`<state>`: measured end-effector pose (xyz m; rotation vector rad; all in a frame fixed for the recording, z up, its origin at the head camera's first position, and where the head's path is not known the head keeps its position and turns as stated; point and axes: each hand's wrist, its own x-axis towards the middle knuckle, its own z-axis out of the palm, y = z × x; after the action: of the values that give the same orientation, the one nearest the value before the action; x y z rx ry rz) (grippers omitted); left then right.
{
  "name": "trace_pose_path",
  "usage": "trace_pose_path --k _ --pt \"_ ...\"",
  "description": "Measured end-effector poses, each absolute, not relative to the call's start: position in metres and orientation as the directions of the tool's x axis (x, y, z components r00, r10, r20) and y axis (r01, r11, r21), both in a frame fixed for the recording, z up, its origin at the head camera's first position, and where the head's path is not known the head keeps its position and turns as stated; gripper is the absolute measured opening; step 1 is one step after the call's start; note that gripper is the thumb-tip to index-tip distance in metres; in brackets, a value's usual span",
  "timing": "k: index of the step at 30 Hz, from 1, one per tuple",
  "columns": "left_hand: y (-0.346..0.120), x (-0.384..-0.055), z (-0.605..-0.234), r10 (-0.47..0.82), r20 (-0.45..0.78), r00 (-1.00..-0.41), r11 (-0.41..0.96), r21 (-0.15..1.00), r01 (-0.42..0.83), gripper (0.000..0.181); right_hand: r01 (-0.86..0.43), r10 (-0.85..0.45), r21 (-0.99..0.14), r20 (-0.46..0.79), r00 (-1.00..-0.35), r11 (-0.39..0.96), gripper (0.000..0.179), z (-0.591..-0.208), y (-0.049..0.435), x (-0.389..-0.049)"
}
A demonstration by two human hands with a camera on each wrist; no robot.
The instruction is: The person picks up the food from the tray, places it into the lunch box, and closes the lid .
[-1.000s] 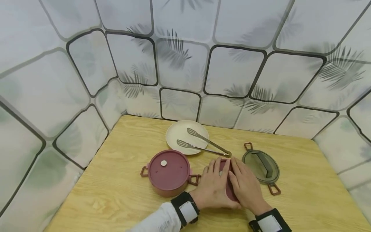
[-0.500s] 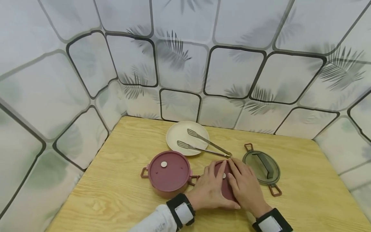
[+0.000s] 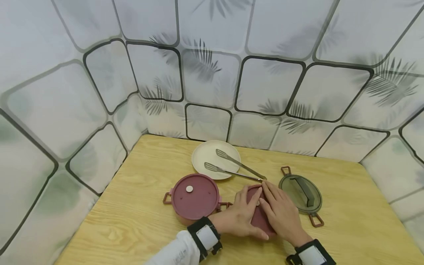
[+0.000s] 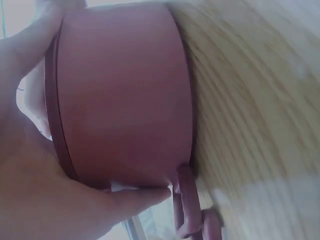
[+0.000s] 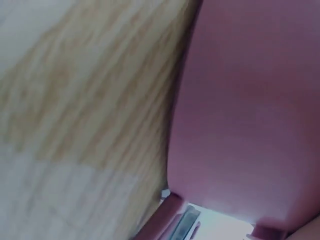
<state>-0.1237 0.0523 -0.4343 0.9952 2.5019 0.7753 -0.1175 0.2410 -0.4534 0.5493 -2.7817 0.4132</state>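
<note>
1. On my far left, bare tabletop (image 3: 122,206) runs to the patterned wall (image 3: 205,88): good room.
2. The big pot (image 3: 195,200) has one handle just beside my left wrist; swinging that way could snag it.
3. On the plate (image 3: 201,158), the tongs (image 3: 246,168) point their joined end at my work; pushing forward might knock them.
4. My left hand (image 3: 239,218) spreads wide, thumb and fingers gripping the small pot (image 3: 260,221) on opposite sides.
5. That pot sits on the tabletop, between both hands; uneven pressure could slide it.
6. My right hand (image 3: 281,213) covers its right side; I can't tell whether it grips.
7. The green-lidded pan (image 3: 303,191) lies near my right knuckles, easily nudged; past it, there's space.
</note>
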Motion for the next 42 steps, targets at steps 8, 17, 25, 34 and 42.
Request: trace_pose_path --k 8,17,25,34,42 --pt "0.056 -0.118 -0.43 0.691 -0.041 -0.722 0.65 0.472 0.595 0.11 -0.396 -0.312 -0.235 0.326 -0.892 0.888 0.051 -0.45 0.245 -0.119" --pt "0.072 -0.113 -0.444 0.62 0.138 -0.772 0.737 0.232 0.634 0.126 -0.345 -0.221 -0.302 0.376 -0.9 0.889 0.044 -0.456 0.245 -0.115" --pt "0.069 -0.115 -0.45 0.588 0.185 -0.787 0.735 0.285 0.616 0.131 -0.229 -0.042 -0.474 0.371 -0.928 0.85 0.044 -0.459 0.243 -0.105" --pt "0.062 -0.115 -0.444 0.587 0.111 -0.802 0.689 0.452 0.567 0.128 -0.121 0.002 -0.444 0.268 -0.964 0.888 0.05 -0.458 0.238 -0.106" --pt "0.066 -0.116 -0.446 0.59 0.116 -0.799 0.693 0.435 0.575 0.121 -0.092 0.018 -0.445 0.237 -0.971 0.891 0.053 -0.456 0.241 -0.108"
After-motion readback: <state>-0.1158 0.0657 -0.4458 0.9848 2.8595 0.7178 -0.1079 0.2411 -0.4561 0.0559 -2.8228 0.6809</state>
